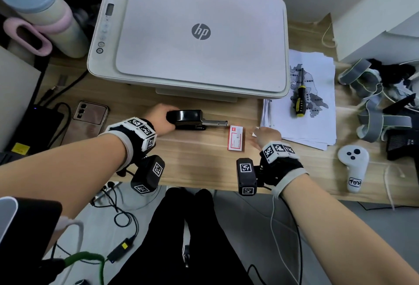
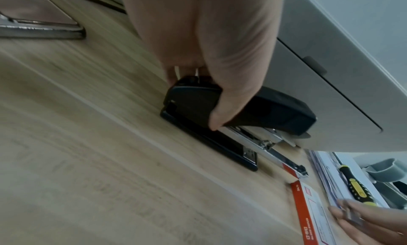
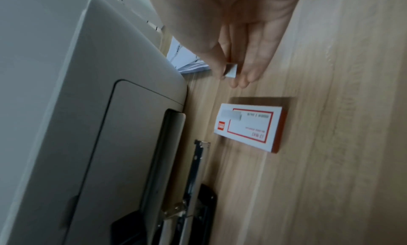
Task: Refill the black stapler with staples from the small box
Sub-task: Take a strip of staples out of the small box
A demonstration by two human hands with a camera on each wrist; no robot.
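Observation:
The black stapler (image 1: 189, 118) lies on the wooden desk (image 1: 195, 162) just in front of the printer. Its metal staple tray (image 1: 215, 123) is slid out to the right. My left hand (image 1: 166, 119) grips the stapler's rear end, thumb on the near side (image 2: 214, 121). The small red-and-white staple box (image 1: 235, 137) lies flat and closed just right of the tray tip. My right hand (image 1: 257, 132) hovers right of the box and pinches a short silver strip of staples (image 3: 230, 71) between thumb and fingers.
The white printer (image 1: 199, 33) fills the back of the desk, close behind the stapler. A phone (image 1: 90, 114) lies to the left. A paper stack (image 1: 317, 123) with a yellow-black screwdriver (image 1: 300, 97) and a white controller (image 1: 353, 164) are on the right.

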